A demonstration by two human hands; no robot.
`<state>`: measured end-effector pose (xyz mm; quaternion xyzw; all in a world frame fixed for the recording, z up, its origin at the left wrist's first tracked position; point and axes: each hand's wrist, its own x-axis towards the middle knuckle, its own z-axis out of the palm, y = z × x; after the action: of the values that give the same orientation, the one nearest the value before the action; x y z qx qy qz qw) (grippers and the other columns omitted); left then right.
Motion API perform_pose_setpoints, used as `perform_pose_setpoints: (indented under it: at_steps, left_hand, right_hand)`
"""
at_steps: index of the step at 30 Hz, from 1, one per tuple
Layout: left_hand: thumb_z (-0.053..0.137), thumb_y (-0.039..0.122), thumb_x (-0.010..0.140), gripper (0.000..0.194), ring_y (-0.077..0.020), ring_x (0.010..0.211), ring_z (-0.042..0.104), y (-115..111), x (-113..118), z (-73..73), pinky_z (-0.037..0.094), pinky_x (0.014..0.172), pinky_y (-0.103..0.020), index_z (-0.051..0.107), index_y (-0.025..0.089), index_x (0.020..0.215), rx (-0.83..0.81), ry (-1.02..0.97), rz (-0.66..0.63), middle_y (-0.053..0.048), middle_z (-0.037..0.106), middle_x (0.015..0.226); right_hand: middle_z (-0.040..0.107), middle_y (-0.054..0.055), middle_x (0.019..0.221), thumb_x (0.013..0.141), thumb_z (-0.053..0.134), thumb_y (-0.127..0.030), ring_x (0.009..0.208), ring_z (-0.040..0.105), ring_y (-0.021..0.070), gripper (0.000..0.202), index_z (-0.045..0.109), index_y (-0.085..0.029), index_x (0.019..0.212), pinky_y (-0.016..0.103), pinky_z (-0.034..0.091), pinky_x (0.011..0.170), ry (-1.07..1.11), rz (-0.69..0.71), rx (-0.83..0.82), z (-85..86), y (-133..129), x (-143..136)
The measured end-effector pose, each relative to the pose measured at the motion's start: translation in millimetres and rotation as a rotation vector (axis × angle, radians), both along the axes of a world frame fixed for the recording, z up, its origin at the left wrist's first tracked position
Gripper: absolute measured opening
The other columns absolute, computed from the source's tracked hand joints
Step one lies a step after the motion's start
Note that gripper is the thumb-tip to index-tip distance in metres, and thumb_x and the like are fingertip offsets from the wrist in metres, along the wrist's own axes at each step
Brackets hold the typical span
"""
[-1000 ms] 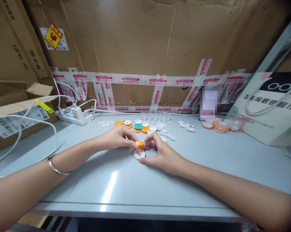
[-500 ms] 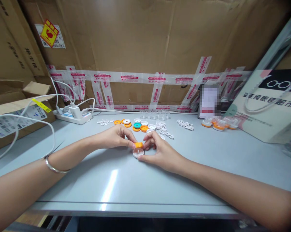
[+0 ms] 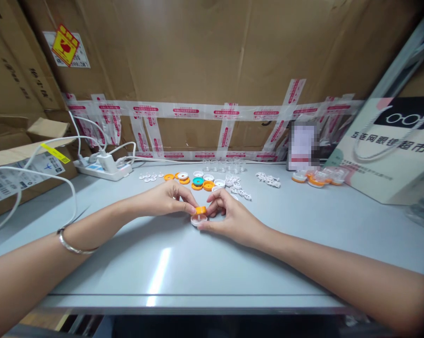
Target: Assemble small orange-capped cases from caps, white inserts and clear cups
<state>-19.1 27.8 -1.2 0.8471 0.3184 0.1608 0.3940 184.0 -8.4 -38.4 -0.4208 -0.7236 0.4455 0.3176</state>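
Note:
Near the middle of the table, my left hand (image 3: 173,199) pinches a small round orange plastic piece (image 3: 200,210) between thumb and fingers. Directly below it is a shallow white round plastic piece (image 3: 198,220) with a small upright peg at its centre. My right hand (image 3: 233,217) grips this white piece at its right side, thumb in front and fingers curled behind. The orange piece is just over the peg; whether they touch I cannot tell. Behind my hands lie several orange round parts (image 3: 208,186), white round parts (image 3: 219,183) and a teal disc (image 3: 198,181).
Small white pegged pieces (image 3: 150,177) and a power strip (image 3: 106,170) are at the left. Clear cups (image 3: 224,165) line the back. White toothed parts (image 3: 268,179) lie right of centre. Finished-looking round pieces (image 3: 317,179), a phone (image 3: 302,146) and a paper bag (image 3: 384,155) stand right.
The orange piece now sits more level over the white piece, which has tipped flatter so its peg shows upright. The whole view has shifted slightly.

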Motion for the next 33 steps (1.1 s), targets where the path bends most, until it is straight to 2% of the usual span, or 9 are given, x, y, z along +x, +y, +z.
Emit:
perform_pose_setpoints:
  at_steps: [13, 22, 28, 33]
  left_hand:
    - [0.062, 0.023, 0.078, 0.015, -0.0111, 0.071, 0.062, -3, 2, 3.4, 0.046, 0.067, -0.016, 0.073, 0.015, 0.083, 0.090, 0.032, -0.051, -0.003, 0.072, 0.078]
    - [0.062, 0.027, 0.079, 0.016, -0.0108, 0.069, 0.062, -5, 2, 1.7, 0.046, 0.067, -0.016, 0.073, 0.017, 0.083, 0.132, 0.052, -0.081, -0.002, 0.072, 0.078]
    - [0.061, 0.027, 0.080, 0.017, -0.0113, 0.070, 0.062, -10, 2, 0.7, 0.045, 0.067, -0.016, 0.072, 0.015, 0.083, 0.221, 0.102, -0.074, -0.003, 0.071, 0.077]
    - [0.057, 0.018, 0.082, 0.015, -0.0111, 0.072, 0.061, -15, 3, 2.0, 0.043, 0.071, -0.018, 0.071, 0.018, 0.085, 0.385, 0.157, -0.131, -0.001, 0.070, 0.079]
  right_hand:
    - [0.063, 0.001, 0.081, 0.060, 0.076, -0.039, 0.084, 0.062, 0.0194, 0.054, 0.038, -0.022, 0.094, 0.034, 0.044, 0.077, 0.011, -0.007, -0.002, -0.6, 1, 0]
    - [0.064, 0.001, 0.083, 0.060, 0.076, -0.035, 0.082, 0.062, 0.0188, 0.053, 0.038, -0.022, 0.094, 0.034, 0.045, 0.076, 0.000, -0.019, 0.019, -2.7, 1, 0]
    - [0.062, 0.001, 0.083, 0.061, 0.075, -0.031, 0.082, 0.060, 0.0176, 0.051, 0.039, -0.022, 0.095, 0.033, 0.045, 0.075, -0.017, -0.022, 0.059, -5.3, 1, 0]
    - [0.060, 0.000, 0.081, 0.062, 0.075, -0.034, 0.080, 0.059, 0.0172, 0.051, 0.039, -0.022, 0.096, 0.033, 0.046, 0.074, -0.013, -0.007, 0.087, -7.3, 0, 0]
